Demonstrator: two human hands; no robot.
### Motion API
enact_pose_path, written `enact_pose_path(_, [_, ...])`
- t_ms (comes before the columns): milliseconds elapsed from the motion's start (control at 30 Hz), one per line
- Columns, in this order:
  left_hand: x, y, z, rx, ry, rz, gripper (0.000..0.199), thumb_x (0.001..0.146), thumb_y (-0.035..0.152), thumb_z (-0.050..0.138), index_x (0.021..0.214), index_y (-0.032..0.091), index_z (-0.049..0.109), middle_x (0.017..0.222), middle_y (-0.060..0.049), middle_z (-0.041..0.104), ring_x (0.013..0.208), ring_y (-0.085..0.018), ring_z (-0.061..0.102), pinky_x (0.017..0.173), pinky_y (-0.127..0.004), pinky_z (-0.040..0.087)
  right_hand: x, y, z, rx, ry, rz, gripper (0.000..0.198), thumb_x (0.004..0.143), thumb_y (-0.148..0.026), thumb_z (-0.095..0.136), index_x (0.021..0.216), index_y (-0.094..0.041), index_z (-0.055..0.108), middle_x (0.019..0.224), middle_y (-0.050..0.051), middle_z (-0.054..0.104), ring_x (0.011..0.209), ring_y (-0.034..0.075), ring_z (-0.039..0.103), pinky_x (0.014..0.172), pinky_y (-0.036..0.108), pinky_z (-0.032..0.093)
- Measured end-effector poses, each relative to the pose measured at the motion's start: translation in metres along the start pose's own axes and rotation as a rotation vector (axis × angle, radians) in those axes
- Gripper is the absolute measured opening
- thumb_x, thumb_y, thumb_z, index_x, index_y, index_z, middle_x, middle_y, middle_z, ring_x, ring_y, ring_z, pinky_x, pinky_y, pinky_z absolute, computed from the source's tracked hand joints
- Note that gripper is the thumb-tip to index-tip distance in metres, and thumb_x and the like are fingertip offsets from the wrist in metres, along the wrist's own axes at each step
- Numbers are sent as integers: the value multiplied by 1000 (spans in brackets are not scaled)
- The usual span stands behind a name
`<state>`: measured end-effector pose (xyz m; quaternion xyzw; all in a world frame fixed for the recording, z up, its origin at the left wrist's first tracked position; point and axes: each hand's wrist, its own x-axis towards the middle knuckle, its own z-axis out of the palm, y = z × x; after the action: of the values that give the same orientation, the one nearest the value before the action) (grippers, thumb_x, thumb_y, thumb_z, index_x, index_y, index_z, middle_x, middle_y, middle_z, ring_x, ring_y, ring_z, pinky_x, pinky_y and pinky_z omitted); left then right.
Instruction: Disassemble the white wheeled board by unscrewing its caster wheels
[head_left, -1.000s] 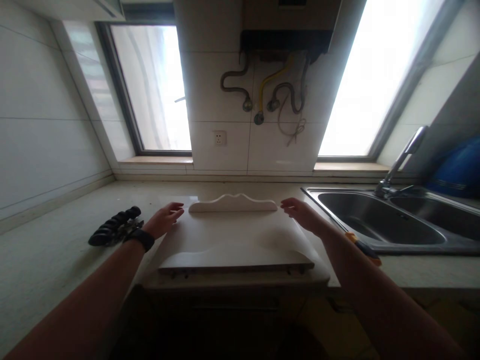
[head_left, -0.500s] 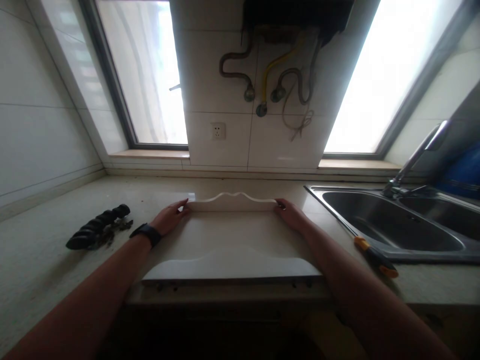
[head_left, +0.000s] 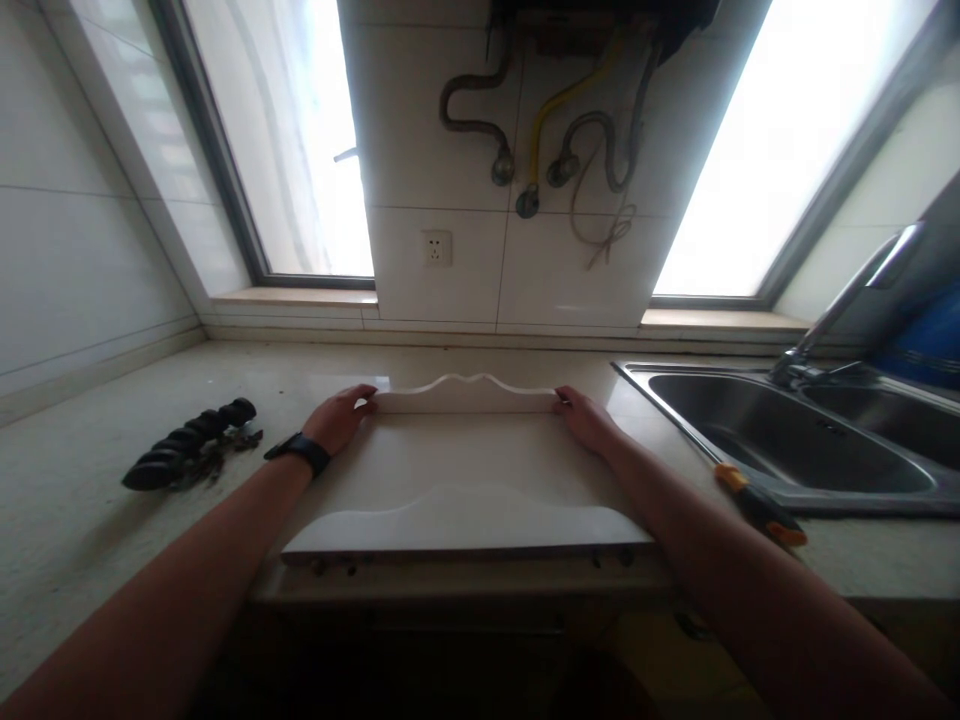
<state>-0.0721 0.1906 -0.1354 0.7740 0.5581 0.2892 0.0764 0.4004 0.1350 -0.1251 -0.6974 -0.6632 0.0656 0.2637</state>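
A white board assembly (head_left: 457, 455) lies on the counter between my arms. Along its far side stands a panel with a wavy top edge (head_left: 466, 396); a matching wavy panel (head_left: 465, 525) runs along the near side, with small dark holes or fittings below it. My left hand (head_left: 341, 415), below a black wristband, pinches the left end of the far panel. At that panel's right end my right hand (head_left: 586, 420) has its fingers closed around the corner. Some fingertips are hidden behind the panel.
Black ribbed pieces in a row (head_left: 187, 443) lie on the counter at left, beside small hardware pieces (head_left: 217, 460). A screwdriver with a black and orange handle (head_left: 761, 505) rests by the steel sink (head_left: 679, 440) at right. Pipes (head_left: 532, 140) and a socket (head_left: 436, 248) are on the wall.
The camera view has shifted slightly, so the wall and pipes sit higher in the picture. Both hands keep hold of the far panel's ends, and the board shows no clear movement.
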Motion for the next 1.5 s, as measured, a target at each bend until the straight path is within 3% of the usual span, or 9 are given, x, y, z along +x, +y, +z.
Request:
enact_pose_path(467, [2,-8,2,44,-48,49,46,93,47,52,129,21,65,124,-12,71,112,-31,66,100,-40,48,-8,-14,-2,-54,-3,-16,31,98,-37,61,124,-19,63,127,10,64,106,22,65,91,44,56])
enact_pose_path(667, [9,-13,5,91,-56,84,41,93,49,53,117,20,69,124,-12,69,112,-30,66,98,-38,49,-2,-10,2,-68,9,-29,32,98,-37,62,124,-19,63,128,10,63,108,23,65,92,45,56])
enact_pose_path(900, [12,-16,9,117,-13,97,35,93,46,56,116,22,68,123,-8,69,111,-26,67,100,-35,49,2,-4,7,-51,41,-21,35,97,-37,63,127,-18,61,128,10,63,108,24,65,91,45,56])
enact_pose_path(1167, [12,-17,11,174,-1,67,37,97,46,52,127,28,67,130,-7,70,112,-29,68,94,-37,52,3,-1,10,-44,46,13,35,98,-37,62,127,-19,61,127,10,63,107,23,65,90,44,57])
enact_pose_path(1500, [11,-13,12,150,88,143,40,101,45,50,132,23,61,129,-10,66,110,-26,68,95,-35,52,6,5,12,-29,62,7,34,98,-37,62,127,-19,62,127,10,63,106,23,66,90,44,57])
